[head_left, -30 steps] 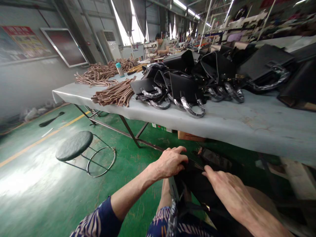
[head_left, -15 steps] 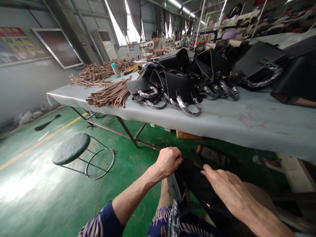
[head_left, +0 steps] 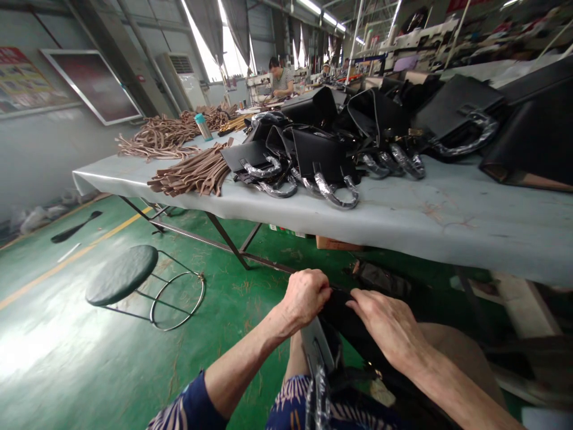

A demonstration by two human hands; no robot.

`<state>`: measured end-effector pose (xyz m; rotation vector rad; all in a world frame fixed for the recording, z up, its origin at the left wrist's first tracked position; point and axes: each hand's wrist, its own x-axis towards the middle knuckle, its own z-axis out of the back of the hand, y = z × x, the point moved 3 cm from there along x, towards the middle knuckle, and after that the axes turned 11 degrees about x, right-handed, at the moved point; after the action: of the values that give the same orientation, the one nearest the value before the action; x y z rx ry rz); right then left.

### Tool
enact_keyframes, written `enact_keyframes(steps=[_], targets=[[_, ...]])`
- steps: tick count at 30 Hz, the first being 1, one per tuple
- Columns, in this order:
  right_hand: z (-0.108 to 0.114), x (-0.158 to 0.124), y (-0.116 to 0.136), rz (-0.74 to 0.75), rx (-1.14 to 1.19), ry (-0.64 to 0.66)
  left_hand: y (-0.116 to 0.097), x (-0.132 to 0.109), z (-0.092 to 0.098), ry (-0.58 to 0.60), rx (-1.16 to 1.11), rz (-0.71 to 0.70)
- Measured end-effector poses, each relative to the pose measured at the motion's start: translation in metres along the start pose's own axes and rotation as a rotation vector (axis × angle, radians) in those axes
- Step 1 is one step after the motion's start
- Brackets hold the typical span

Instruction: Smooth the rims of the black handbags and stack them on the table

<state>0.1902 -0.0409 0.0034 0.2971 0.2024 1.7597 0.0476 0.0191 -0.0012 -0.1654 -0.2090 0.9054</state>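
Observation:
A black handbag (head_left: 358, 334) rests over my lap, its top edge running between my two hands. My left hand (head_left: 308, 294) is closed on that edge at its far left end. A little to the right, my right hand (head_left: 387, 319) pinches the same edge between thumb and fingers. Below my left hand hangs a grey-black flap, and a plastic-wrapped handle (head_left: 320, 391) dangles beneath it. Small gold-coloured metal fittings show on the bag under my right wrist. The bag's lower part is hidden by my right forearm.
A covered table (head_left: 394, 230) stands ahead, bearing several black handbags (head_left: 322, 155), brown strap bundles (head_left: 192, 170) and a teal-capped bottle (head_left: 203, 126). A round stool (head_left: 123, 275) is on the green floor at left. Beyond the table sits a person (head_left: 281, 80).
My right hand has slid left along the bag's edge, closer to my left hand. My left hand keeps its grip in place. The view has shifted slightly.

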Motion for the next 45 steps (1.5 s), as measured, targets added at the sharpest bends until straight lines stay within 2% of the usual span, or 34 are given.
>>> enact_keyframes(steps=[4,10,15,30,39,45], targets=[[-0.005,0.004,-0.008,-0.014,0.072,-0.045,0.001,0.0,0.001,0.004,-0.015,0.015],[-0.002,0.009,-0.009,-0.006,0.112,0.029,0.003,0.001,0.001,0.026,0.013,0.03],[0.0,0.011,-0.009,-0.01,0.12,0.037,0.001,0.002,0.004,0.075,0.059,0.034],[0.004,0.013,-0.009,-0.064,0.075,0.17,-0.004,0.003,0.002,0.088,0.18,-0.057],[0.0,0.013,-0.009,-0.032,0.077,0.151,-0.01,0.004,0.01,0.139,0.243,-0.077],[0.002,0.013,-0.007,-0.035,0.092,0.149,-0.01,0.005,0.009,0.138,0.227,-0.076]])
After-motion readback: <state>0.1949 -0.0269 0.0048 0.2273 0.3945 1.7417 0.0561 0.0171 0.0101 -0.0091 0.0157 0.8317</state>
